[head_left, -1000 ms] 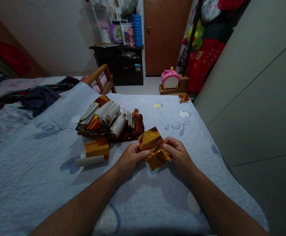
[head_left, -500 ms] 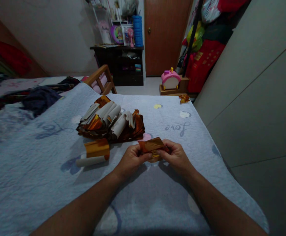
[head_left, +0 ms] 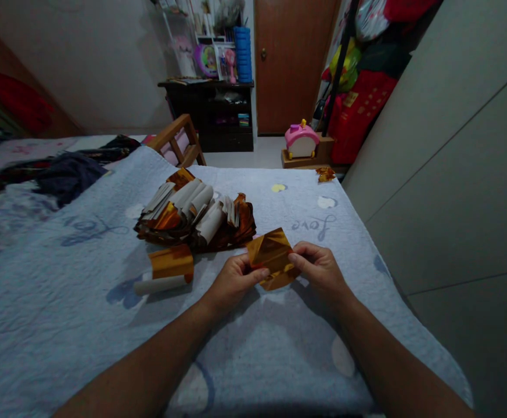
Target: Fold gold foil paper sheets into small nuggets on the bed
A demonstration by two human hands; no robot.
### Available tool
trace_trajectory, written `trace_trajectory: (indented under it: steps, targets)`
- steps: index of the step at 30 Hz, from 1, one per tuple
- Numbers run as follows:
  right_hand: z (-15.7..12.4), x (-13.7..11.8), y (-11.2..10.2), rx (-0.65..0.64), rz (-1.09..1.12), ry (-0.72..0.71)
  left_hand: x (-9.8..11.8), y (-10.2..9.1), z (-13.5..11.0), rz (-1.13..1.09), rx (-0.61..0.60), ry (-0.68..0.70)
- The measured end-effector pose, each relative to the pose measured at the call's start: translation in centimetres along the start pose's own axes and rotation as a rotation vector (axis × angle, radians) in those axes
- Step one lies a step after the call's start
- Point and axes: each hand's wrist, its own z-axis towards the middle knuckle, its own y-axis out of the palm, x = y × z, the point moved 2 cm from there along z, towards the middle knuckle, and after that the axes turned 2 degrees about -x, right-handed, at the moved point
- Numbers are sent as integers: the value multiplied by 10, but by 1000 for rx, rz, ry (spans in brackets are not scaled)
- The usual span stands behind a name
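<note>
Showing creases, gold sheet (head_left: 273, 251) sits above quilt (head_left: 270, 354); left hand (head_left: 234, 280) pinches its left edge, right hand (head_left: 322, 268) its right. Leftward lies curled gold-and-gray sheet (head_left: 172, 263); just beyond, heap of curled sheets (head_left: 189, 198).

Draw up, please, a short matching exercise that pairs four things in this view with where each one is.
1. creased gold sheet
2. curled gold sheet
3. crumpled gold piece
4. blue ribbed cylinder

A. at the quilt's far right corner
B. on the dark cabinet
C. between left hand and right hand
D. just in front of the large stack

Pairs: 1-C, 2-D, 3-A, 4-B
</note>
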Motion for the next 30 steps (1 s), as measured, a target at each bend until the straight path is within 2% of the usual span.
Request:
trace_trajectory:
  steps: [5,12,18,24,30]
  targets:
    - [1,5,-1,19,44,25,0,-6,0,73,59,-23]
    - [0,9,-1,1,89,53,-4,-7,0,38,51,-90]
    - [1,7,2,-73,166,80,-2,-6,0,-1,73,-95]
    - [3,8,8,-263,225,39,-3,-8,0,-10,97,-126]
    - [2,12,8,-231,185,32,0,-8,-2,3,152,-49]
